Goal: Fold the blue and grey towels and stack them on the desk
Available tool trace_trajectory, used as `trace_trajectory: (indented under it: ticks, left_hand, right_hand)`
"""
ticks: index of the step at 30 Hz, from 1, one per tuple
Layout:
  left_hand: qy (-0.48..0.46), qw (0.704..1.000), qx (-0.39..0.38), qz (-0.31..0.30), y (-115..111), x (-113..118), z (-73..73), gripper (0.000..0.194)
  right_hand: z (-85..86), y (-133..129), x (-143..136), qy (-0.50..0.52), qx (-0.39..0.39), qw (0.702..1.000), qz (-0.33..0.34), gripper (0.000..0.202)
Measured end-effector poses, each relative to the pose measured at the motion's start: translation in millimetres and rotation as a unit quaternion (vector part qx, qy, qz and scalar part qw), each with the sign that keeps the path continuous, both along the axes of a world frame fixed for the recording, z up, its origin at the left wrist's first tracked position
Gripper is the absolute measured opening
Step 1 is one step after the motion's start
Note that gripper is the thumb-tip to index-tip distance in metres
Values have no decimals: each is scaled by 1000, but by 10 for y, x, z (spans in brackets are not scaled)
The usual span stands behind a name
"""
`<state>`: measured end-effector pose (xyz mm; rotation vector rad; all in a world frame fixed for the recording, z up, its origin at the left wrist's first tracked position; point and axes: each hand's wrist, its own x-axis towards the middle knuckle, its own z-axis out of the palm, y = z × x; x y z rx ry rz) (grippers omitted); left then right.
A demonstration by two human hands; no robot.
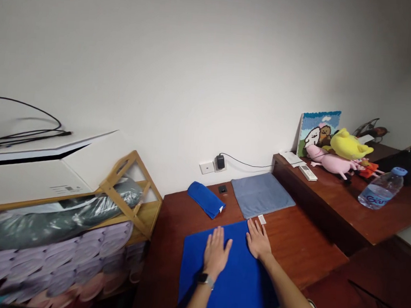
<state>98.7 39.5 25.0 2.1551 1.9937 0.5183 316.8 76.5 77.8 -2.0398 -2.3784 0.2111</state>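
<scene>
A bright blue cloth (234, 287) lies spread flat on the reddish-brown desk (167, 245). My left hand (217, 252) rests palm down on its upper middle part, fingers stretched out, with a watch on the wrist. Near the cloth's upper right edge, my right hand (258, 240) also lies flat with its fingers apart, the fingertips close to a small white tag (262, 219). Behind my hands, a folded blue cloth (205, 199) sits to the left and a grey-blue cloth (262, 194) is spread flat to the right.
The raised desk section at right holds a water bottle (382, 189), plush toys (335, 163), a remote (308, 173) and a picture (318, 129). A charger (220, 162) is plugged into the wall. A wooden rack (132, 191) with slippers stands at left.
</scene>
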Motion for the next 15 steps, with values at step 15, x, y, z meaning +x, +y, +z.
trace_trajectory:
  ticks: [15]
  left_hand:
    - [40,989,26,138,-158,-942,-215,76]
  right_hand:
    - [191,-292,15,8,-1,1000,-18,65]
